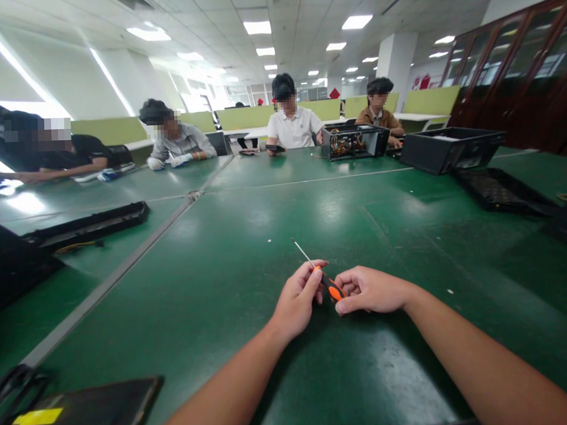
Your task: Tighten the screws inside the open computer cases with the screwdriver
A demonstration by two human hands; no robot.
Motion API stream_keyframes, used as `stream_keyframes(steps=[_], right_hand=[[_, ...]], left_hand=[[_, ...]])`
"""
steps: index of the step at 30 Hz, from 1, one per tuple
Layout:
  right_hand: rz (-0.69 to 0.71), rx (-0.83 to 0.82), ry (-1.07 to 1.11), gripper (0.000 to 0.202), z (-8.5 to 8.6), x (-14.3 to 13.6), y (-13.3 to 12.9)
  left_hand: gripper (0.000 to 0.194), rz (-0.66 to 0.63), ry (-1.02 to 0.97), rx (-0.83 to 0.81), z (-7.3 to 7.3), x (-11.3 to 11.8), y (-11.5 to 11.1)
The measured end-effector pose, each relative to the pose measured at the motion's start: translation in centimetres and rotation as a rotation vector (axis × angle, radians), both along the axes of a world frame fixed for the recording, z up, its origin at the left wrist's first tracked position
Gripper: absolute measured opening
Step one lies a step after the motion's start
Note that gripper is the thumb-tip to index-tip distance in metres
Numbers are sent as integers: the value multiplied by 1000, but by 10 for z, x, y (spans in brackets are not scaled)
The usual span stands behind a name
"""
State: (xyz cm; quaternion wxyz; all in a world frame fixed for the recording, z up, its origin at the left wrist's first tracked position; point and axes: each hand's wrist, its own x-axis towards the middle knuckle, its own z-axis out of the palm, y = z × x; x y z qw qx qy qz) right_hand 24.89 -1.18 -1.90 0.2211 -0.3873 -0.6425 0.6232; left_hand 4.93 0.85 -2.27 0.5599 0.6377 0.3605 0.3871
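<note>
Between my two hands, above the green tabletop (212,289), is a screwdriver (333,289) with an orange and black handle. Its thin metal shaft points away from me and to the left. My left hand (299,295) pinches the front of the handle, near where the shaft begins, between thumb and fingers. At the rear end of the handle, my right hand (367,290) has its fingers curled and its thumb against the butt. The tip of the shaft touches nothing that I can see.
A black panel with a yellow label (99,408) lies near left. Black case parts (93,225) rest farther left. Across the table stand an open computer case (355,142) and another black case (451,151), with a black panel (501,189) before it. Several people sit opposite.
</note>
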Motion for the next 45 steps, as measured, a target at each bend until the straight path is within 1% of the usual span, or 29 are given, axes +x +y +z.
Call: stream_keyframes(steps=[3, 8, 18, 22, 32, 36, 41, 43, 45], right_hand=[[3, 0, -12, 31, 0, 0, 1], [5, 27, -16, 29, 0, 0, 1], [30, 7, 15, 38, 1, 1, 1], [46, 19, -2, 37, 3, 2, 0], [83, 62, -20, 33, 3, 2, 1], [77, 67, -32, 30, 2, 1, 1], [63, 82, -36, 32, -1, 1, 2], [36, 95, -27, 33, 3, -2, 2], [0, 115, -16, 32, 13, -7, -3]], left_hand=[[42, -11, 9, 11, -1, -1, -1], [42, -25, 4, -17, -1, 0, -4], [41, -36, -18, -38, -2, 1, -4], [41, -45, 0, -44, -2, 1, -5], [41, -102, 35, -44, -2, 1, -7], [40, -110, 43, -50, -2, 1, -7], [41, -103, 30, -39, -2, 1, -9], [42, -107, 22, -38, -2, 0, -8], [45, -127, -30, -37, -3, -2, -6]])
